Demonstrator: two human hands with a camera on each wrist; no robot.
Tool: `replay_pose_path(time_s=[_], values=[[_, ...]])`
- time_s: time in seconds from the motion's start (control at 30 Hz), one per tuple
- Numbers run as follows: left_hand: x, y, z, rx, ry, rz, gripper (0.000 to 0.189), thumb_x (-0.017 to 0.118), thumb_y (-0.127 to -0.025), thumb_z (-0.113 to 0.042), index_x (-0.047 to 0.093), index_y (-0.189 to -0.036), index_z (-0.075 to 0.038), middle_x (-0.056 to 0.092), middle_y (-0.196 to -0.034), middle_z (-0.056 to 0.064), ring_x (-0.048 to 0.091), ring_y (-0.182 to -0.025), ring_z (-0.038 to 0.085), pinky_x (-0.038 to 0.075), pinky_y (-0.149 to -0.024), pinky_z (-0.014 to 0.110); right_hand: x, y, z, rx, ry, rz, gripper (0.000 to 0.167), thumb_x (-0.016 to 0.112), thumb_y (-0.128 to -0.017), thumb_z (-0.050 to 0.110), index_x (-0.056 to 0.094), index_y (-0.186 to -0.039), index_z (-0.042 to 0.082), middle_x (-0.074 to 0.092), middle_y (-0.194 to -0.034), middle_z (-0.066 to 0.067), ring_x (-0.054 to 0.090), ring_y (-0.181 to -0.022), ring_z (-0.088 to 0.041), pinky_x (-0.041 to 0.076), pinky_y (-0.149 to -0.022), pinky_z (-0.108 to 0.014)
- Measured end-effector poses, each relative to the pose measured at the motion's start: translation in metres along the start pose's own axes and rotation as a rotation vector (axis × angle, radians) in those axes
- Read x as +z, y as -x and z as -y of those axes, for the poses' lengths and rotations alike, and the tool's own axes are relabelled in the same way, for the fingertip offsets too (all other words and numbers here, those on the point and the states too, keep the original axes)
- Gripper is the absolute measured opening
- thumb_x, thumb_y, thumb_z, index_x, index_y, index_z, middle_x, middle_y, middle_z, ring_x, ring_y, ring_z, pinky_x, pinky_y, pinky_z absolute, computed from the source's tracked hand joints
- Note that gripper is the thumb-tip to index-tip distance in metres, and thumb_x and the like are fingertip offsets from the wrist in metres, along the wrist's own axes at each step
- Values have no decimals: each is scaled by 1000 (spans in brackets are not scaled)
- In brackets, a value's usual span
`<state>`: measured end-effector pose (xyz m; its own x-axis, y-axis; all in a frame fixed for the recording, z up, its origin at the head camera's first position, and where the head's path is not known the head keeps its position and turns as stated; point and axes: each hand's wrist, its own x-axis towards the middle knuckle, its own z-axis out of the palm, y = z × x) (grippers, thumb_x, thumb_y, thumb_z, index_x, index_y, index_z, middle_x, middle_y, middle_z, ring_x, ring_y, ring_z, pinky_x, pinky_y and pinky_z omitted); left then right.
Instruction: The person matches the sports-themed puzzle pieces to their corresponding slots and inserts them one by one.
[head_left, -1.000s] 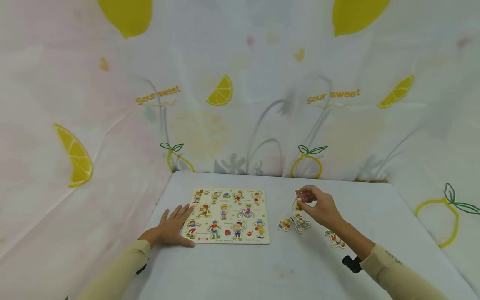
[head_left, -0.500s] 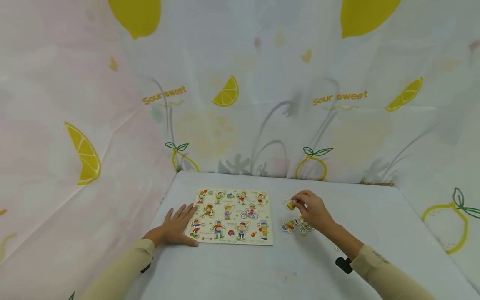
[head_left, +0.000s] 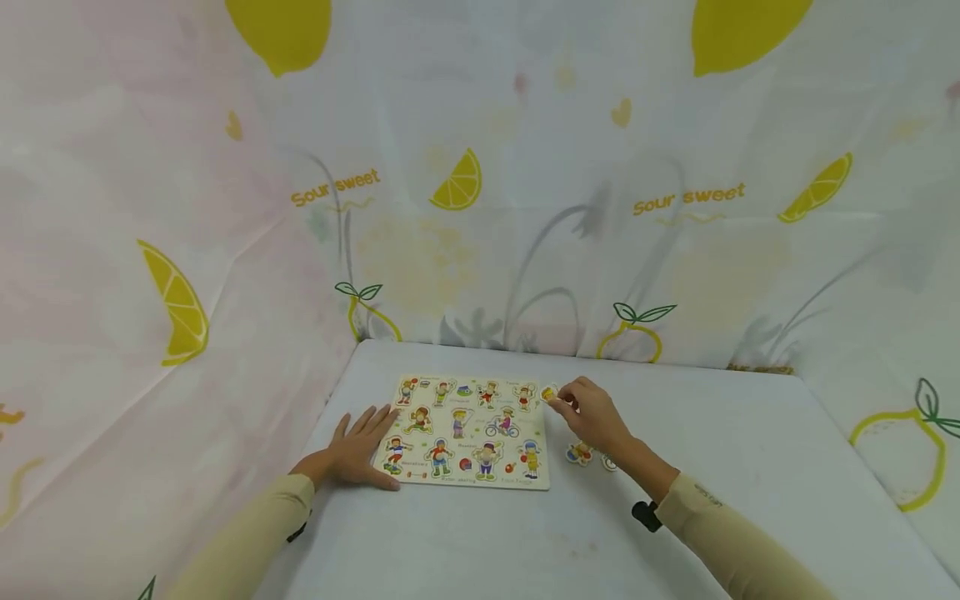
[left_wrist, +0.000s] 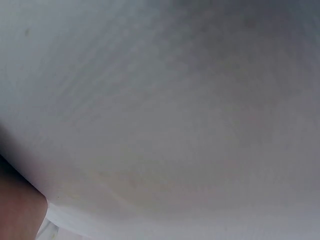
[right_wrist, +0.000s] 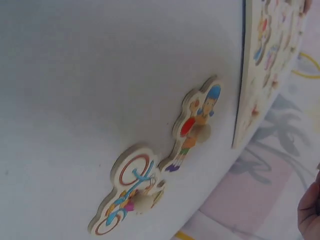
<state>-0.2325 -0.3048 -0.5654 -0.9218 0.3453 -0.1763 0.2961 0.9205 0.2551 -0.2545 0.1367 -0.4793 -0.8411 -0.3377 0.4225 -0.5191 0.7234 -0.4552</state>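
My left hand (head_left: 360, 450) lies with fingers spread on the left edge of a flat picture puzzle board (head_left: 442, 422) showing sporty children. With thumb and fingers my right hand (head_left: 596, 417) pinches a small puzzle piece (head_left: 549, 392) with a yellow part, at the board's upper right corner; the fingers cover some of it. On the table below that hand lie a puzzle piece of a child in a blue helmet (right_wrist: 189, 127) and a cyclist puzzle piece (right_wrist: 132, 182), each with a round knob. In the head view the right hand partly hides the cyclist.
The white table (head_left: 480, 542) runs back to a hanging cloth (head_left: 525, 267) printed with lemons. In the left wrist view there is mostly blurred white cloth and a bit of skin.
My right hand has carried the pinched puzzle piece left, from above the loose pieces to the board's upper right corner. The left hand stays on the board. The head view has shifted slightly.
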Motion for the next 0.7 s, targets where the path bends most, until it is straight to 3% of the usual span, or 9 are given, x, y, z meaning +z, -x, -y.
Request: replay_pose_path(time_s=[0.17, 0.33, 0.43, 0.7], values=[[-1, 1, 0, 5, 30, 2, 139, 68, -56, -88, 12, -160, -14, 8, -167, 13, 5, -153, 41, -4, -115, 70, 21, -7, 9, 48, -33, 19, 19, 75, -89, 25, 65, -80, 12, 57, -79, 1, 49, -70, -9, 45, -60, -23], [2, -1, 2, 4, 3, -2, 139, 65, -57, -90, 9, -160, -17, 7, -168, 11, 5, -153, 39, -2, -115, 69, 48, -13, 19, 65, -66, 3, 23, 74, -89, 22, 60, -75, 11, 57, -74, -1, 48, -66, -10, 44, -59, -26], [2, 0, 2, -15, -23, 16, 139, 62, -57, -92, 6, -161, -18, 5, -168, 9, 4, -154, 37, -2, -116, 68, 67, -16, 27, 60, -71, 50, 24, 72, -90, 22, 58, -74, 13, 56, -74, 1, 48, -65, -9, 44, -59, -25], [-7, 5, -6, -5, 61, 13, 139, 70, -57, -85, 11, -160, -12, 8, -167, 14, 4, -153, 40, -6, -115, 68, 101, -40, 56, 72, -51, 174, 36, 68, -93, 27, 50, -65, 14, 44, -63, 3, 36, -54, -8, 30, -48, -20]])
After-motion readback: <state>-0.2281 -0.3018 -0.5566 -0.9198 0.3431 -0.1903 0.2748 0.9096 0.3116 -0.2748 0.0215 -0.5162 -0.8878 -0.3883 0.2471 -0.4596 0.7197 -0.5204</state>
